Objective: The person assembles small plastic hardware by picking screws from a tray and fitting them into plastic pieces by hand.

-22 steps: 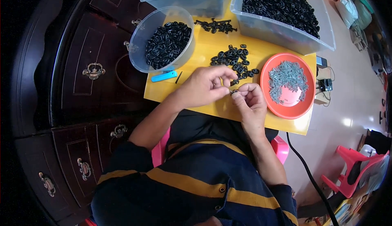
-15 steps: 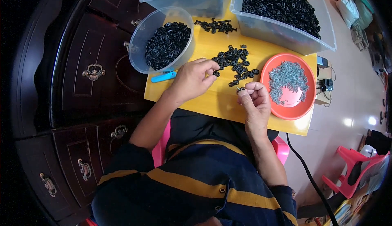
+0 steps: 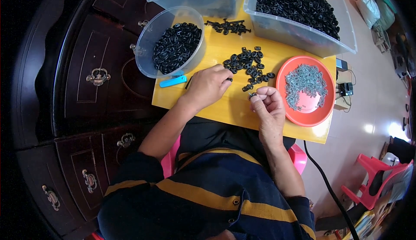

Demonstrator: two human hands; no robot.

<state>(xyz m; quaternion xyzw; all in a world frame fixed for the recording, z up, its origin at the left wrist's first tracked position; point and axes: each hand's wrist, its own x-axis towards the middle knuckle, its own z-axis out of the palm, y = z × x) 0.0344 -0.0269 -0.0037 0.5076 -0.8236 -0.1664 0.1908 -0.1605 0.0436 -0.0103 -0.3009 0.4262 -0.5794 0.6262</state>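
Observation:
My right hand (image 3: 270, 105) is closed, pinching a small black oval plastic piece (image 3: 253, 95) between thumb and fingertips near the table's front. A thin pale tip, like a screw, sticks out of that piece. To its left, my left hand (image 3: 209, 84) is low over the yellow table, its fingers curled together on another black oval piece (image 3: 229, 79), partly hidden by the fingertips. Just beyond both hands lies a loose scatter of black two-holed oval pieces (image 3: 248, 62). Right of my right hand stands an orange-red bowl (image 3: 282, 105) holding many small silvery screws (image 3: 305, 81).
A round clear tub (image 3: 145, 62) of black pieces stands at the left, with a blue clip-like tool (image 3: 173, 81) beside it. Two clear bins (image 3: 299, 34) of black parts fill the far side. Black stick-like parts (image 3: 227, 26) lie between. Dark drawers (image 3: 97, 66) flank the left.
My left hand's fingers have come down and closed on the black piece near their tips. My right hand has barely shifted, still pinching its piece.

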